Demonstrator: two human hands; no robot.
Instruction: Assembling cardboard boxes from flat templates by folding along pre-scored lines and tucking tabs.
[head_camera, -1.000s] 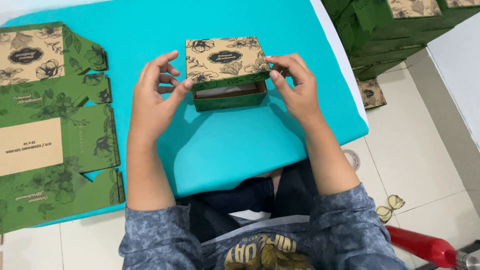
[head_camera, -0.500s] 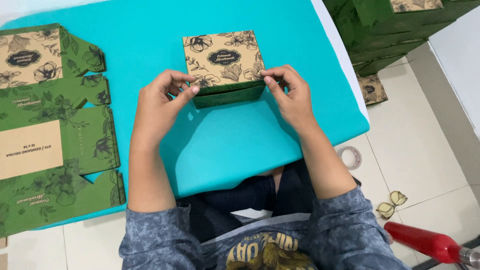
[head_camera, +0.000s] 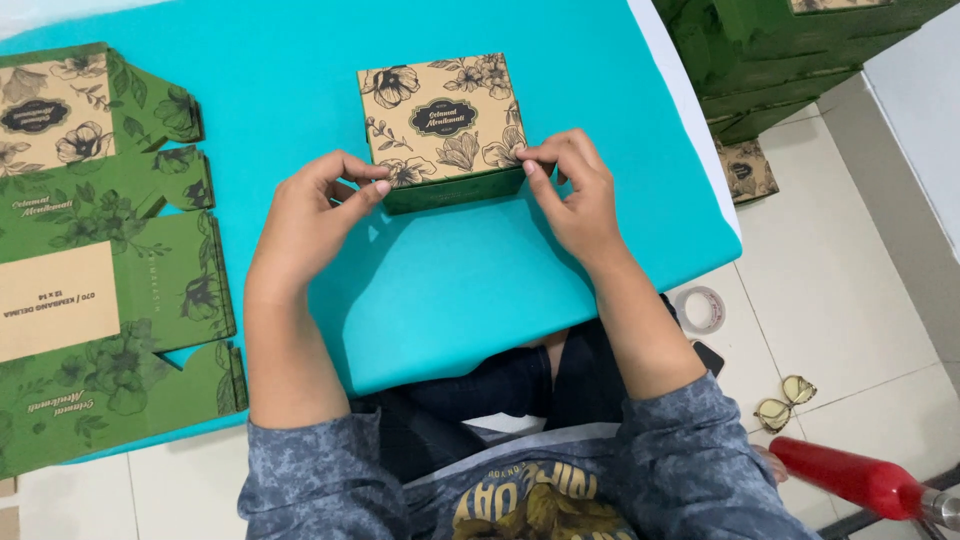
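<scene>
So the biggest thing in view was the turquoise surface (head_camera: 440, 300), which took up most of the shot and ran out to a white edge on the right. On its left side lay a big flat unfolded carton sheet (head_camera: 100, 270), dark green with leaf and flower prints, a tan floral panel at the top and a plain tan panel lower down. Up in the top right corner there was a stack of dark green boxes (head_camera: 790, 60) off the surface, with one small folded box (head_camera: 745, 170) sitting on the white tiled floor just below it.

The small box (head_camera: 445, 130) sat near the middle of the surface, a bit toward the far side, lid down, tan flowery top with a dark oval label and green sides. The left hand (head_camera: 310, 220) was at the box's front left corner, thumb and forefinger pinched close together right at the lid's edge. The right hand (head_camera: 575, 195) was at the front right corner doing much the same, fingertips pinching the lid's corner against the green front wall.

Smaller stuff on the floor at right: a red cylinder-shaped tool (head_camera: 860, 480), a roll of clear tape (head_camera: 703, 308) and a pair of glasses (head_camera: 785, 402).
</scene>
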